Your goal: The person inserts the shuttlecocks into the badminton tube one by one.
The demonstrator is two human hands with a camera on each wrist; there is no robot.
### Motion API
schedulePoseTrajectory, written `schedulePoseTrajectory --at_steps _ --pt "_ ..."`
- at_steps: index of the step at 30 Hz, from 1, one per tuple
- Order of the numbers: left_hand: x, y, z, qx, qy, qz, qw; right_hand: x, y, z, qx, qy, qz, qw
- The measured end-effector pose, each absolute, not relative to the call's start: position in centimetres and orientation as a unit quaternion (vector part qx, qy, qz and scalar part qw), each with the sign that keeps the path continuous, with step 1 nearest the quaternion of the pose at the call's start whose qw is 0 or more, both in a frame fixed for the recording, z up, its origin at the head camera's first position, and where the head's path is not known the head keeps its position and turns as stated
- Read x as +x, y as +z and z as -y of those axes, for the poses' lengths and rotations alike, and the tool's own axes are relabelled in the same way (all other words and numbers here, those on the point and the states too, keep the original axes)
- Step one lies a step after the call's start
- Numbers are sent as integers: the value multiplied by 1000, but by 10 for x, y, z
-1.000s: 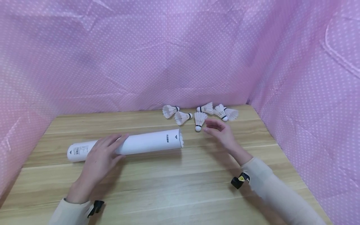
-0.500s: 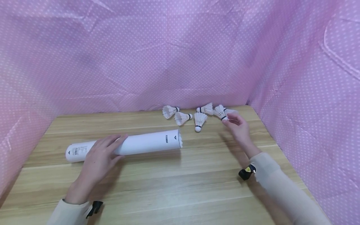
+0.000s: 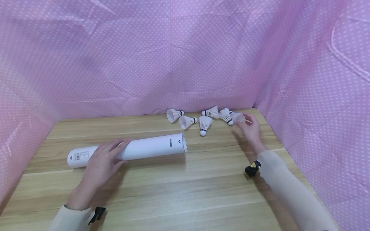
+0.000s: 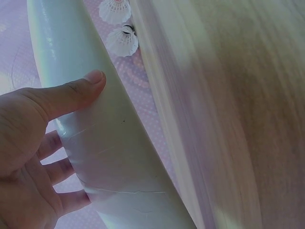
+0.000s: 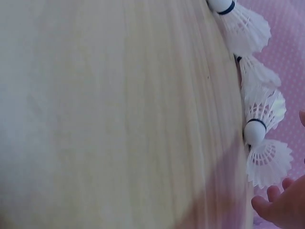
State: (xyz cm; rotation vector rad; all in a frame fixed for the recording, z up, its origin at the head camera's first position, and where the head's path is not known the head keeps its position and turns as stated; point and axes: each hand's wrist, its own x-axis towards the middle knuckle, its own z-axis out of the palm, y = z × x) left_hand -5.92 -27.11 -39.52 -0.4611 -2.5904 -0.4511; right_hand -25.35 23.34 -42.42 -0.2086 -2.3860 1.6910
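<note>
A long white shuttlecock tube lies across the left and middle of the wooden table, its jagged end toward the right. My left hand grips it around the middle; in the left wrist view the thumb lies along one side and the fingers reach round the other. At the back right, my right hand is beside the feather skirt of the rightmost shuttlecock, fingers slightly bent. The right wrist view shows a small gap between that hand and the skirt. Partly over this shuttlecock's cork end lies another shuttlecock.
Toward the back edge of the table several more shuttlecocks lie on their sides, among them one with its cork facing me and a pair to its left. Pink dotted cloth hangs behind and at both sides.
My right hand has moved right and slightly back, past the overlapping shuttlecock to the rightmost one. My left hand keeps its grip on the tube, which has shifted very slightly left.
</note>
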Motion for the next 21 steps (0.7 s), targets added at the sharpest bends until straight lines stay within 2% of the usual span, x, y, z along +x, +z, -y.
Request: schedulePoseTrajectory --at_steps 21 --pt "-57 -396 270 -168 -165 943 234 -272 -430 -238 -96 550 825 86"
